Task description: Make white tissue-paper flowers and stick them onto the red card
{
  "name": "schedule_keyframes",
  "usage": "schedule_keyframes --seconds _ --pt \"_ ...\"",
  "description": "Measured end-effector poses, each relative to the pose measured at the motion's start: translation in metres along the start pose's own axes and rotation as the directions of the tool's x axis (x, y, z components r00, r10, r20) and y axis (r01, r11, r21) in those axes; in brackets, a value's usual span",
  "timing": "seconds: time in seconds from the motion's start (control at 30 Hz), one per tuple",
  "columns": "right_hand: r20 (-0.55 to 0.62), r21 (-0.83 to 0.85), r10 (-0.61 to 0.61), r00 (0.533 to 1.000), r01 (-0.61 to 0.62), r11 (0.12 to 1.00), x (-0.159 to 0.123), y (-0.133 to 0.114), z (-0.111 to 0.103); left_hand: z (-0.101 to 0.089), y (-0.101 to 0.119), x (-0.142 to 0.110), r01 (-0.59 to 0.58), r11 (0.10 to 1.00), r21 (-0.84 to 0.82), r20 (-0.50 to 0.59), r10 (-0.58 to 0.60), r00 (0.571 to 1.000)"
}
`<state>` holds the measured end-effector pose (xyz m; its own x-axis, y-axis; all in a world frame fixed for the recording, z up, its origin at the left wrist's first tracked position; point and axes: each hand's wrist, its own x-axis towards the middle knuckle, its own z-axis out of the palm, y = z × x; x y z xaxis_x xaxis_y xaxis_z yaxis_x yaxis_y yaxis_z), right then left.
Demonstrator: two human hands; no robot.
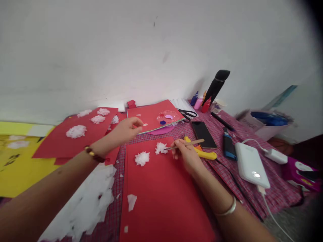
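My right hand (185,153) is closed around a thin wooden paintbrush (195,143). The brush tip points left and meets the edge of a white crumpled paper flower (160,148) on the red sheet (161,198). To its left, a second white paper flower (142,158) lies on the same sheet. My left hand (131,128) is over the near edge of another red sheet (146,114), fingers loosely bent and apart, with nothing visible in them. A clear paint palette (168,117) with red, blue and pink paint rests on that sheet.
Red sheets with white flowers (76,131) and torn white paper (88,198) lie left. Scissors (188,114), paint bottles (206,106), a phone (204,134), a yellow glue gun (205,154), a cutter (229,144) and a power bank (252,164) with cables lie right.
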<state>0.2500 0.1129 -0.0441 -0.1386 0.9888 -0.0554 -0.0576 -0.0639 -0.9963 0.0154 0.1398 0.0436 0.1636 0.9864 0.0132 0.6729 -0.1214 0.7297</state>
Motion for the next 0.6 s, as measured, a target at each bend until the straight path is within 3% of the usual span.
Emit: schedule_keyframes --seconds 0.07,0.13,0.2,0.27,0.33,0.47,0.6 --pt "0.053 0.002 -0.004 0.999 0.004 1.0 -0.002 0.001 0.002 -0.021 0.005 -0.031 -0.002 0.997 0.073 -0.08 0.008 0.997" --pt "0.073 0.028 -0.024 0.997 0.022 0.999 -0.004 0.004 0.004 -0.031 0.008 -0.071 0.042 0.999 0.027 -0.105 -0.039 0.994" --pt "0.113 0.062 -0.054 0.992 0.048 0.997 -0.006 0.009 0.007 -0.03 0.009 -0.114 0.115 0.979 -0.166 -0.046 -0.124 0.991" --pt "0.167 0.074 -0.086 0.982 0.074 0.995 -0.009 0.01 0.011 -0.022 0.008 -0.155 0.176 0.873 -0.454 -0.005 -0.2 0.98" --pt "0.207 0.07 -0.108 0.972 0.095 0.993 -0.016 0.006 0.015 -0.011 0.005 -0.185 0.215 0.76 -0.614 0.056 -0.229 0.972" --pt "0.301 0.078 -0.219 0.928 0.205 0.976 -0.039 -0.01 0.026 0.011 0.003 -0.207 0.193 0.598 -0.778 0.083 -0.207 0.975" --pt "0.433 0.073 -0.293 0.853 0.29 0.954 -0.061 -0.018 0.041 0.034 0.005 -0.192 0.221 0.531 -0.818 0.124 -0.211 0.97"
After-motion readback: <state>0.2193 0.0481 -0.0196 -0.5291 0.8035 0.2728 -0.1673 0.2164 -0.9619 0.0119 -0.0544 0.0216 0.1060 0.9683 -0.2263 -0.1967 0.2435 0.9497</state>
